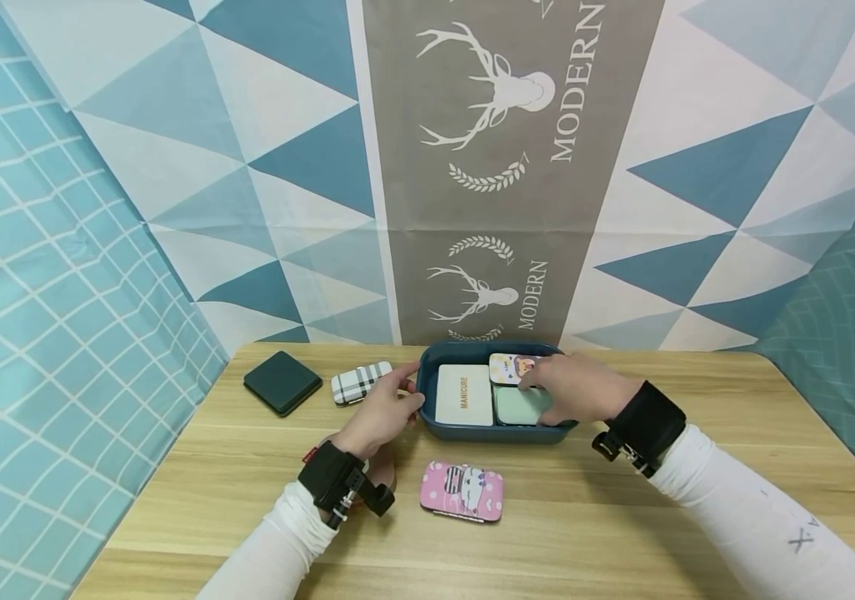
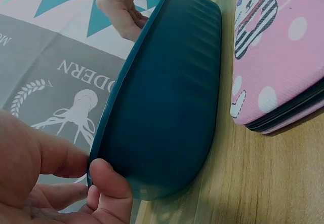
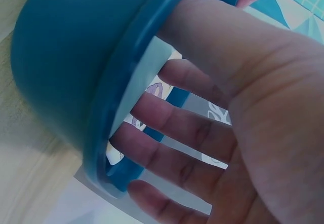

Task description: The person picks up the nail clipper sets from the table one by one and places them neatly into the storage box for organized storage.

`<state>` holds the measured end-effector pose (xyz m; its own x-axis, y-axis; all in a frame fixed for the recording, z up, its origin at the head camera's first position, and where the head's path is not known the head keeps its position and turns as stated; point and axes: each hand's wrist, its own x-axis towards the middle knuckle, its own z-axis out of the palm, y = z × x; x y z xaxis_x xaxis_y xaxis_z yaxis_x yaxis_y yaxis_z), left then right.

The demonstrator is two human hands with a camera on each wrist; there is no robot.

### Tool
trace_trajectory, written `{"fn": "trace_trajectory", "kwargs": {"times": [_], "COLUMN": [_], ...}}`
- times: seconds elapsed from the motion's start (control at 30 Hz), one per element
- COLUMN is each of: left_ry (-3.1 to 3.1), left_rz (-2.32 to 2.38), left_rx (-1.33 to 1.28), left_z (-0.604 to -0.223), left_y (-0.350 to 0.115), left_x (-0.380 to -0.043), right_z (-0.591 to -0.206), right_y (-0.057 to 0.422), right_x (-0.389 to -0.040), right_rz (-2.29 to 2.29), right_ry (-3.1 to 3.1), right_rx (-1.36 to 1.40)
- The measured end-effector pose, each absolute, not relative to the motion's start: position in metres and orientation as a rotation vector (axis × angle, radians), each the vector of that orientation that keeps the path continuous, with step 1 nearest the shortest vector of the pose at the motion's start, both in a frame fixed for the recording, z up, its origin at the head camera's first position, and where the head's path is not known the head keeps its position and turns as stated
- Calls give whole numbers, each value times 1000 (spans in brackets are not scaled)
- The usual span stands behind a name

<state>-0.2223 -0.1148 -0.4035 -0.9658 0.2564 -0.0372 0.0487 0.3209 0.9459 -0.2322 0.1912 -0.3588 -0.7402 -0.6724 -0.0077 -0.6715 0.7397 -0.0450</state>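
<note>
A dark blue plastic bin stands near the back edge of the table. My left hand pinches its left rim between thumb and fingers, as the left wrist view shows. In the bin lie a white case lettered MANICURE, a mint green case, and a small case with a cartoon print behind the mint one. My right hand reaches over the right rim, its fingers spread and fairly straight at the printed case. The right ends of both small cases are hidden by that hand.
A pink cartoon case lies in front of the bin. To the left are a plaid case and a dark green square case. Under my left wrist, a pinkish rounded thing is mostly hidden. A patterned cloth wall rises behind the table.
</note>
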Motion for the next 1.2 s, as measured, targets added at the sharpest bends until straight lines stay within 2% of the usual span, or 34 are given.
{"fn": "trace_trajectory", "kwargs": {"times": [0.43, 1.2], "left_ry": [2417, 2357], "left_rz": [1705, 1750], "left_rx": [285, 254], "left_z": [-405, -403], "left_y": [-115, -115], "left_x": [-224, -223], "right_z": [-364, -355], "right_y": [202, 216], "right_x": [-232, -211], "right_rz": [-117, -416], "right_ry": [2944, 3138], "right_rx": [-1220, -997]}}
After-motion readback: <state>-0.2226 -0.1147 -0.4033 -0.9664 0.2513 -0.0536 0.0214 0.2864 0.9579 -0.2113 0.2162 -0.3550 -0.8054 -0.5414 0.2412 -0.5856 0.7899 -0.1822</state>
